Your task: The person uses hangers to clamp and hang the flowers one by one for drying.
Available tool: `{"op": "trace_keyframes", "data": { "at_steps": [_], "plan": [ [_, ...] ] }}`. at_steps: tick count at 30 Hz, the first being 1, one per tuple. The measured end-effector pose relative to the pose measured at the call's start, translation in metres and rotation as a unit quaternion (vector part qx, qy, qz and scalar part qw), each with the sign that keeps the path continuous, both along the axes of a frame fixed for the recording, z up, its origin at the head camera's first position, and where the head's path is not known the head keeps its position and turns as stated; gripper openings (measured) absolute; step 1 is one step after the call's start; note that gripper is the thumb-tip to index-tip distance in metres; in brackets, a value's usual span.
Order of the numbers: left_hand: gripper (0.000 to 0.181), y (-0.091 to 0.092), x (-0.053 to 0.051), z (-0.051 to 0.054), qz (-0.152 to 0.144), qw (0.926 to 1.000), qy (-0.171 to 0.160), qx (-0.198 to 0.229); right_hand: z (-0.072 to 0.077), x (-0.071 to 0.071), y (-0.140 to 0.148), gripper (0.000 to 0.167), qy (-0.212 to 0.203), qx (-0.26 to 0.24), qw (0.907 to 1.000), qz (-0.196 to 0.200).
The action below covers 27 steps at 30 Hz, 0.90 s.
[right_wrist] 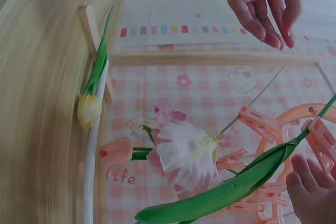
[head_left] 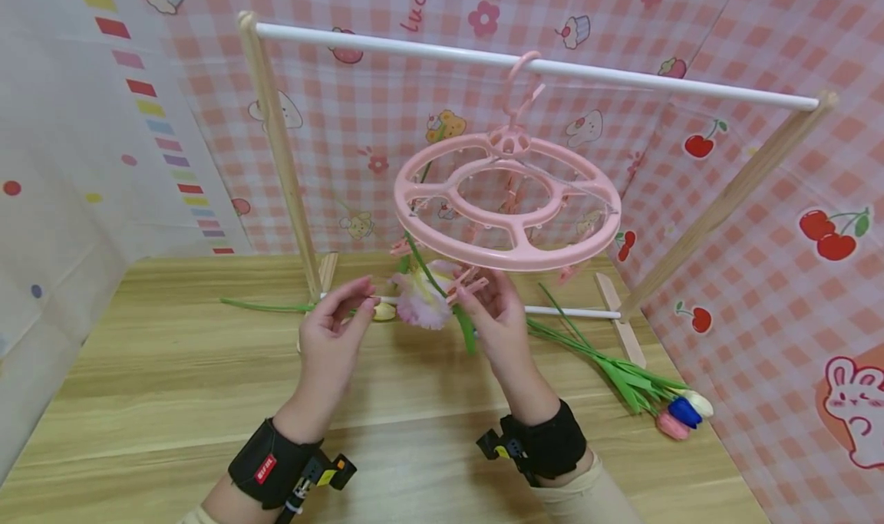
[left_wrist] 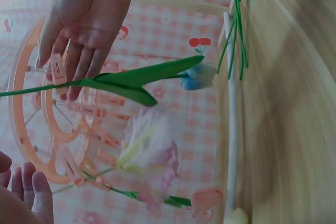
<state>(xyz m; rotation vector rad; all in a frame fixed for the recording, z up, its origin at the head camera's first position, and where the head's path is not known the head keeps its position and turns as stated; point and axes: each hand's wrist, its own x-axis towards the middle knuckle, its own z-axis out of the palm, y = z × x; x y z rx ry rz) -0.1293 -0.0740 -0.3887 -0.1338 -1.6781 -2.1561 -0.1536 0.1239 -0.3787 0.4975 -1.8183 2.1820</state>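
Observation:
In the head view my right hand [head_left: 500, 317] is at a pink clothespin [head_left: 470, 285] under a round hanger [head_left: 507, 259], the thumb on one side and the fingers behind. That clothespin sits on the green stem of a blue artificial tulip [left_wrist: 198, 77], which hangs flower down. Beside it a pale pink ruffled flower [head_left: 423, 301] hangs from another clothespin [right_wrist: 260, 123]. A pink tulip [right_wrist: 116, 150] hangs behind. My left hand [head_left: 338, 328] is raised left of the flowers, its fingers loosely bent and holding nothing.
The hanger hooks over the white bar [head_left: 414, 46] of a wooden rack [head_left: 283, 163]. A yellowish-white tulip [right_wrist: 89, 109] lies by the lower rail. Several tulips lie on the table's right [head_left: 631, 378]. Patterned cloth [head_left: 331, 125] backs the table.

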Motion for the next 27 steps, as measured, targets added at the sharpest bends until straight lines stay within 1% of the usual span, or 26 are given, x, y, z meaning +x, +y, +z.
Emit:
{"op": "trace_keyframes", "data": {
  "at_steps": [3, 5, 10, 13, 15, 18, 22, 24, 27],
  "plan": [
    [0.029, -0.002, -0.001, -0.001, 0.007, 1.0, -0.003, 0.004, -0.002, -0.001, 0.002, 0.039, 0.009, 0.004, 0.9997, -0.022],
    [0.029, -0.004, -0.001, -0.001, 0.01, 0.9999, -0.009, 0.005, -0.003, -0.001, 0.004, 0.039, 0.01, -0.001, 0.9995, -0.03],
    [0.029, -0.011, -0.003, -0.007, 0.02, 0.9992, -0.035, -0.007, -0.009, 0.0, 0.01, 0.043, -0.007, -0.027, 0.9986, -0.045],
    [0.03, -0.017, -0.005, -0.011, 0.025, 0.9982, -0.053, -0.015, -0.014, 0.001, 0.014, 0.039, -0.014, -0.044, 0.9961, -0.075],
    [0.031, -0.021, -0.006, -0.015, 0.035, 0.9969, -0.067, -0.023, -0.017, 0.003, 0.018, 0.035, -0.013, -0.05, 0.994, -0.097],
    [0.032, -0.029, -0.01, -0.022, 0.059, 0.9932, -0.087, -0.049, -0.021, 0.005, 0.025, 0.031, -0.001, -0.053, 0.9912, -0.121],
    [0.034, -0.041, -0.014, -0.031, 0.093, 0.9863, -0.111, -0.08, -0.025, 0.007, 0.038, 0.028, 0.024, -0.053, 0.9878, -0.145],
    [0.036, -0.048, -0.017, -0.036, 0.106, 0.9831, -0.121, -0.087, -0.026, 0.007, 0.045, 0.026, 0.032, -0.055, 0.9852, -0.159],
    [0.039, -0.057, -0.019, -0.042, 0.126, 0.9767, -0.146, -0.095, -0.025, 0.007, 0.055, 0.022, 0.035, -0.058, 0.9807, -0.183]
  ]
}}
